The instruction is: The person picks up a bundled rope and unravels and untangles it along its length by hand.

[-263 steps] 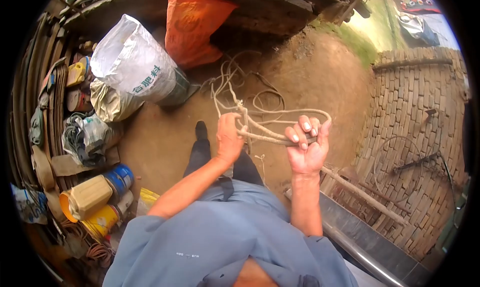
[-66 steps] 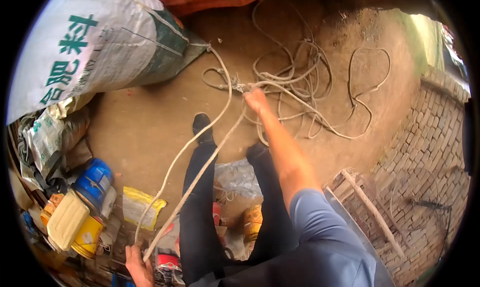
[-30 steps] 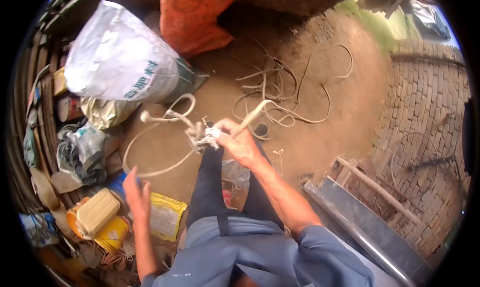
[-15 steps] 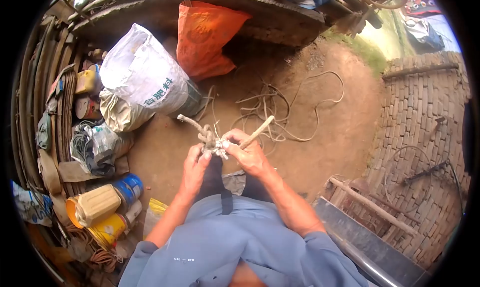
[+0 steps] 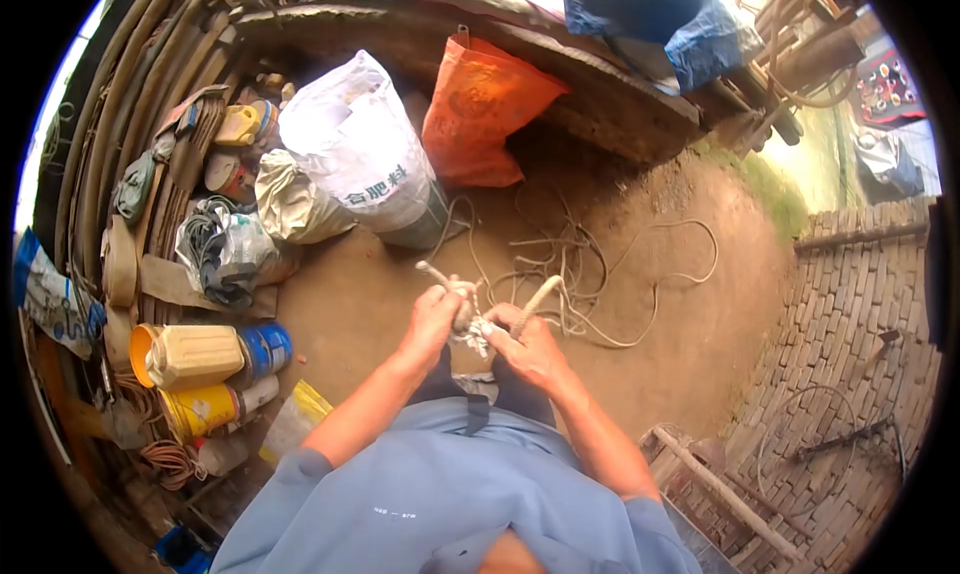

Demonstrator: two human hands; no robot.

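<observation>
A knotted length of thick, pale rope (image 5: 541, 304) is held between my two hands at waist height. My left hand (image 5: 437, 319) is closed around the knot's left side, and a short rope end sticks out above its fingers. My right hand (image 5: 528, 350) pinches the other side, with a stiff rope end curving up past the thumb. Frayed whitish strands hang at the knot between the hands. Fingers cover much of the knot. Beyond the hands, loose coils of thin rope (image 5: 655, 304) lie spread on the dirt floor.
A white sack (image 5: 350, 144) and an orange sack (image 5: 480, 114) stand ahead. On the left are a beige jerrycan (image 5: 197, 358), a yellow bucket (image 5: 200, 411), a blue bucket (image 5: 266, 348) and stacked boards. Brick paving (image 5: 840, 324) and a wooden pole (image 5: 725, 489) lie to the right.
The view has swung, so the surroundings sit further right. My left hand has shifted up over the knot, hiding more of it. Both hands keep hold of the rope.
</observation>
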